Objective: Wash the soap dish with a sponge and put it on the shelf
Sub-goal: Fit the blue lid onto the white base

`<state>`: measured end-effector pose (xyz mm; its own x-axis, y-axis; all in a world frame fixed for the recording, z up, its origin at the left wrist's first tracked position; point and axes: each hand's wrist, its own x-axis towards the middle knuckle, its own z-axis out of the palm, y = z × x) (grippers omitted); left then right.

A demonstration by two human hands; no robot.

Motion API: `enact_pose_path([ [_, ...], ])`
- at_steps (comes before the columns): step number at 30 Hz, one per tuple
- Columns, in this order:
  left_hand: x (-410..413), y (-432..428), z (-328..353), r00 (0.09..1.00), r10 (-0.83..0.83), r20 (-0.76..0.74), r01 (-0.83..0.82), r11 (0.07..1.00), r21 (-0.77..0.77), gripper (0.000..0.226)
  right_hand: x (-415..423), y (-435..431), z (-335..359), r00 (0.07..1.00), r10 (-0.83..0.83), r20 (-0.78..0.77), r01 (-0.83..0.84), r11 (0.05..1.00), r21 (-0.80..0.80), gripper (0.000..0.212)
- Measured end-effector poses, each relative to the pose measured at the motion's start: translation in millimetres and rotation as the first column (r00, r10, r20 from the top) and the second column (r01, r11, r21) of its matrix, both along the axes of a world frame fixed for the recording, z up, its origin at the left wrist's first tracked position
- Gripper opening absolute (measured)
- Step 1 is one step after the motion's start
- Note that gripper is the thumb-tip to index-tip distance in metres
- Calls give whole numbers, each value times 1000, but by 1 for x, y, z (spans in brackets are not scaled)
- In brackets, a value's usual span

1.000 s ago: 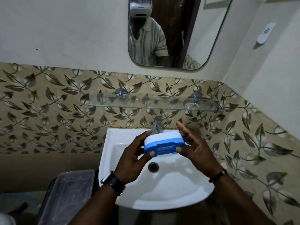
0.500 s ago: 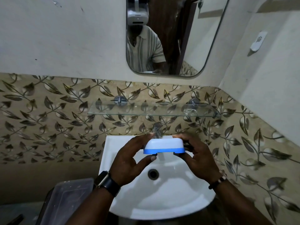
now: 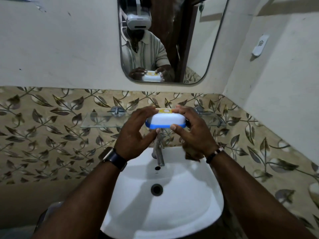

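White basin [image 3: 172, 238] below, leaf-patterned tiles behind, one mirror [image 3: 172, 40] above. Two hands: left hand [image 3: 134, 133] and right hand [image 3: 195, 133] clamped on either end of one white-and-blue soap dish [image 3: 166, 120], yellow soap on top. Dish now up at the level of the single glass shelf [image 3: 101, 120], higher than half a second back. One tap [image 3: 158, 152] straight beneath the grip, one drain [image 3: 156, 189] lower.
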<state>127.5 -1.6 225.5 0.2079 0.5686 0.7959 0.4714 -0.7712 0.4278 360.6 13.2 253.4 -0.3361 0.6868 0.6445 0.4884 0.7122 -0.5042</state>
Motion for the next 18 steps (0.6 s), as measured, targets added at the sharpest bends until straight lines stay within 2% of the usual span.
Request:
enact_pose_path([
  [5,2,35,15,987,75,-144,-72,997,26,49,2,41,8,996,-51,70,49,998,36,48],
  [9,3,61,12,962,139,-234,-148,989,-22,49,1,73,3,985,-91,144,83,995,62,53],
  [15,10,86,-2,919,193,-343,-244,963,-113,53,-3,111,-22,958,-124,257,132,991,-12,61],
  [18,10,93,-7,898,197,-392,-270,953,-140,56,-4,122,-33,955,-127,268,144,989,-45,61],
])
